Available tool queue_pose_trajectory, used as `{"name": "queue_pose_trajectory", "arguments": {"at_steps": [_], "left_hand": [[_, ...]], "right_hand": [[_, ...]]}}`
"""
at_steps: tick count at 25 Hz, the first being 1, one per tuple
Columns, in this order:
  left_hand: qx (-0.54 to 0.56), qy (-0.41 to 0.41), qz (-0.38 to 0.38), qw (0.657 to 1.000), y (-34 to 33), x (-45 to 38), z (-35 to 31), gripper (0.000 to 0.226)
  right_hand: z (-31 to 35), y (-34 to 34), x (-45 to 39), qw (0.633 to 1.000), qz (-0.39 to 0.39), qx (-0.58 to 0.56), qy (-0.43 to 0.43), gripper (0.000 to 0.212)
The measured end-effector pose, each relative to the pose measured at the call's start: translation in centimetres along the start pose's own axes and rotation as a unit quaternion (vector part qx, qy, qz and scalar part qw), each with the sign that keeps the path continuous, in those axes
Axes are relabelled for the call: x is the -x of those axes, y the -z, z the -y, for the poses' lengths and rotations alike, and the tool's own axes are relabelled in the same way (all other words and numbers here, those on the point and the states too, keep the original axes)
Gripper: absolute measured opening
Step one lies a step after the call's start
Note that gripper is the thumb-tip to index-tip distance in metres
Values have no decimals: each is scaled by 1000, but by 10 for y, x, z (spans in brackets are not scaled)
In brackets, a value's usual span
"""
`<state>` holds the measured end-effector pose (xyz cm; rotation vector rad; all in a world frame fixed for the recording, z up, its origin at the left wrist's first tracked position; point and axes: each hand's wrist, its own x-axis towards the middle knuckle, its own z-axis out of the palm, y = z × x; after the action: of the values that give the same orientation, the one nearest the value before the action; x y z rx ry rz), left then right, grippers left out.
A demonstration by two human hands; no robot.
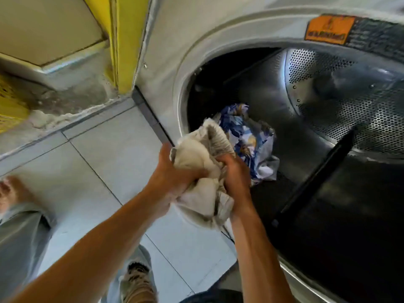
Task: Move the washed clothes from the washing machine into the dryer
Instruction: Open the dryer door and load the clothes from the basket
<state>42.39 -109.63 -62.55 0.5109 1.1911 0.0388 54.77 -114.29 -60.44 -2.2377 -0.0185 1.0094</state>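
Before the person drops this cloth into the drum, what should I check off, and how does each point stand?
1. Both hands grip the cloth: left hand and right hand hold the beige cloth. Ok.
2. Door opening clear: ok.
3. Cloth inside the drum: not ok, it is at the rim.
4. Room in the drum: ok, only the blue patterned fabric shows.
5. Cloth hanging free of the floor: ok.

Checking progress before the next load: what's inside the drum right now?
Inside the drum lies one blue floral-patterned cloth near the opening. Both hands, left and right, grip a beige garment at the rim, hiding the drum's nearest part.
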Motion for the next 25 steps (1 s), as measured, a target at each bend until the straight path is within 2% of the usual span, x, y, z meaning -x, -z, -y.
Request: {"name": "queue_pose_trajectory", "arguments": {"at_steps": [2, 4, 6, 8, 9, 11, 13, 18, 25], "left_hand": [[-8, -4, 36, 999, -43, -10, -7, 91], [-8, 3, 59, 998, -66, -20, -14, 82], [-24, -8, 55, 998, -69, -32, -17, 68], [-47, -12, 30, 998, -56, -40, -16, 56], [-54, -12, 14, 998, -44, -42, -12, 50], [-62, -6, -16, 998, -10, -43, -3, 39], [-60, 5, -49, 997, 29, -40, 8, 30], [-14, 20, -163, 986, 141, -16, 25, 20], [19, -46, -264, 963, 282, 15, 0, 31]], "right_hand": [[7, 38, -41, 998, -36, -30, 33, 24], [4, 67, -103, 997, -50, -42, 50, 59], [-1, 86, -152, 992, -98, -3, 73, 80], [1, 82, -162, 984, -154, 33, 83, 80], [1, 70, -150, 982, -158, 53, 85, 75], [-6, 28, -101, 988, -103, 71, 86, 52], [-26, -13, -55, 993, -7, 91, 72, 39], [-65, -117, 17, 974, 149, 149, 79, 38], [-25, -275, 84, 909, 271, 251, 191, 35]]}}
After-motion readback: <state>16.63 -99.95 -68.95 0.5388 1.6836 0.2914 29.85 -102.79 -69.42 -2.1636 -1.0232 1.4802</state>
